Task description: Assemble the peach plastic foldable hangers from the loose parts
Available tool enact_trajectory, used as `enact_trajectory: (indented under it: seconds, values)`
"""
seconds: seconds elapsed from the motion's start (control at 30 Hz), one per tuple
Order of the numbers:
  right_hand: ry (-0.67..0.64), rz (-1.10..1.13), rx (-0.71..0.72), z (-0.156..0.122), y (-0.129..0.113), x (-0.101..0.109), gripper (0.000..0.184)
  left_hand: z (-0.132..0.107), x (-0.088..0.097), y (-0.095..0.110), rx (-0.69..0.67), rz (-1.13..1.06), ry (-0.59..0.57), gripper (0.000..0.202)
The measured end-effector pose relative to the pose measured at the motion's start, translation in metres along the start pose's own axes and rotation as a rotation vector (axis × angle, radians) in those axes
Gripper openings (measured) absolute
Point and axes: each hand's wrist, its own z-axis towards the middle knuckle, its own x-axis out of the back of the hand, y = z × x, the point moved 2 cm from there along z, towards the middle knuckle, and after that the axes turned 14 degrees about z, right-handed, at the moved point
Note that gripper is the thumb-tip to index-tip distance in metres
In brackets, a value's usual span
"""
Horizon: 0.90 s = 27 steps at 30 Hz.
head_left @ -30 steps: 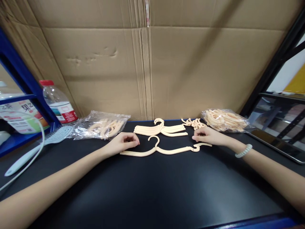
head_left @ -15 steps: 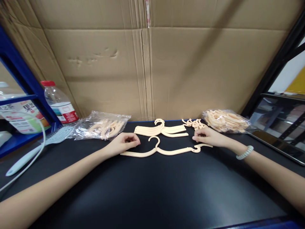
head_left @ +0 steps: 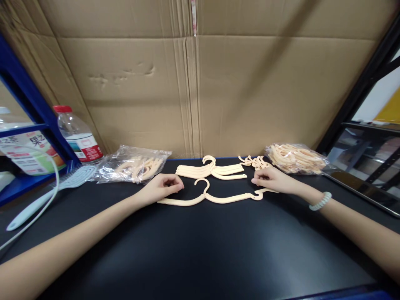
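A cream plastic hanger (head_left: 215, 196) lies flat on the black table (head_left: 200, 250). My left hand (head_left: 162, 186) rests at its left arm with the fingers curled in; what they pinch, if anything, is hidden. At the hanger's right end lies a small cream hook piece (head_left: 264, 192), and my right hand (head_left: 271, 178) sits just above it, fingers pressed together on something too small to name. Behind the hanger lies a stack of finished hangers (head_left: 211, 169). A few loose hook pieces (head_left: 254, 161) lie beside the stack.
A clear bag of cream parts (head_left: 134, 166) lies at the back left, another bag (head_left: 295, 158) at the back right. A water bottle (head_left: 78, 135), a light hairbrush (head_left: 46, 196) and a white cable (head_left: 46, 200) are at the left. Cardboard (head_left: 200, 83) walls the back.
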Motion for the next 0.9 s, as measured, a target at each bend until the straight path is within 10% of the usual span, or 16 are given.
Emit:
enact_trajectory:
  seconds: [0.7,0.9]
  values:
    - [0.028,-0.037,0.020,0.0002,-0.0026,-0.0013,0.043,0.0002,-0.0006,-0.0009,-0.023,0.031,0.034,0.028]
    - [0.043,-0.059,0.028,-0.0005,-0.0060,-0.0030,0.040,-0.0025,0.0044,-0.0039,-0.061,0.164,0.260,0.024]
